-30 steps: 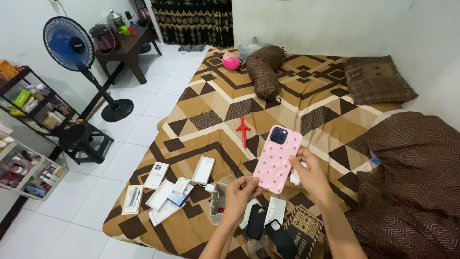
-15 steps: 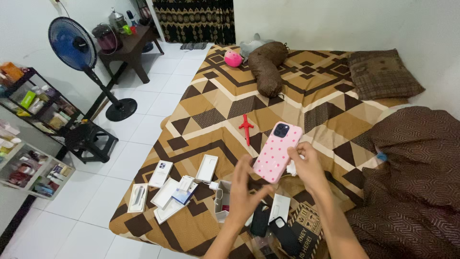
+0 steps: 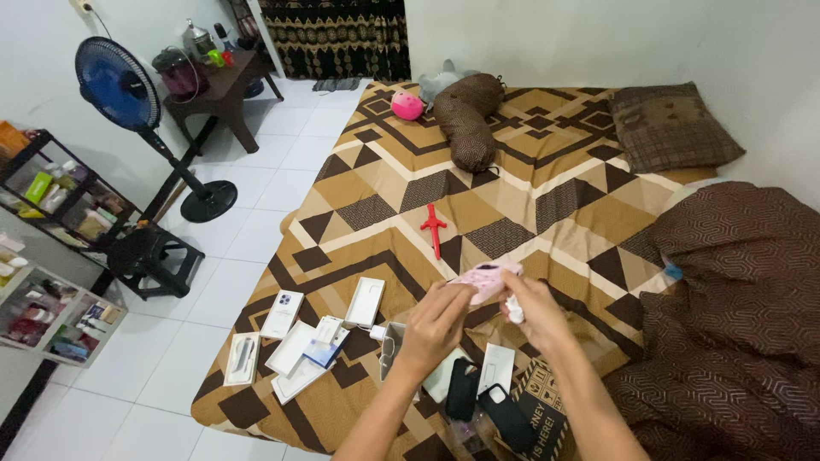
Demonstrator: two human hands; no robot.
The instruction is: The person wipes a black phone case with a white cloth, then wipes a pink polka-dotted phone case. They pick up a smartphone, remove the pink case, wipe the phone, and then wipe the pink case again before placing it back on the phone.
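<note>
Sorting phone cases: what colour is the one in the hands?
Pink phone case with small dots, seen in the head view.

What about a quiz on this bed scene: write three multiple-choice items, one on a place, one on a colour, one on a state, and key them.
1. Where does the red toy sword lie?
A. on the white tile floor
B. on the patterned bedspread, beyond the hands
C. on the dark side table

2. What colour are the blades of the standing fan?
A. blue
B. white
C. green

3. How is the pink phone held?
A. lying untouched on the bedspread
B. in the left hand alone
C. between the left hand and the right hand

Answers: 1 B, the sword rests on the brown geometric bedspread above the hands. 2 A, the fan's head shows blue blades behind its grille. 3 C, both hands close on the phone, fingers at either end.
</note>
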